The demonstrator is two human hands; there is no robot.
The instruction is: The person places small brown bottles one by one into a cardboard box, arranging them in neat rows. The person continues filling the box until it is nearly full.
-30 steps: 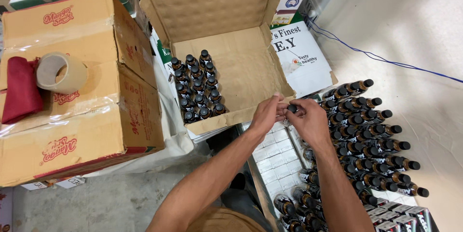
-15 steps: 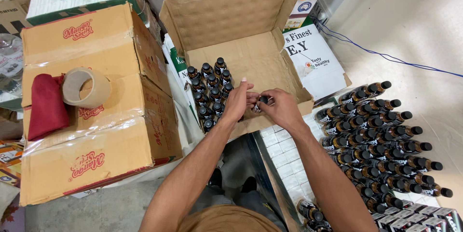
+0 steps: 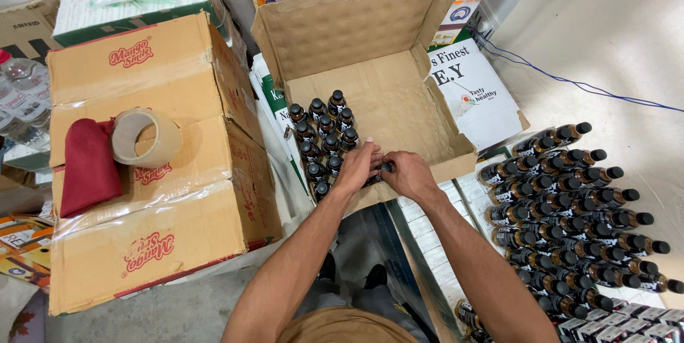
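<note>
Both hands | your left hand [image 3: 354, 169] and right hand [image 3: 407, 174] grasp one small dark black-capped bottle [image 3: 385, 168] over the open brown cardboard box [image 3: 399, 111]; upright bottle rows [image 3: 324, 140] at 10 o'clock could topple if nudged

A packing area in a storeroom or warehouse is shown: stacked cartons [image 3: 142, 172], a tape roll [image 3: 146, 136], an open box [image 3: 370, 51] and rows of dark bottles [image 3: 570, 215] laid on the floor [image 3: 605, 22].

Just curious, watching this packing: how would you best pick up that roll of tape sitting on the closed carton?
Probably from above. The tape roll lies nearly flat on the closed carton, open centre upward, so fingers could hook inside the ring with the thumb outside. The red cloth crowds its left side.
</note>
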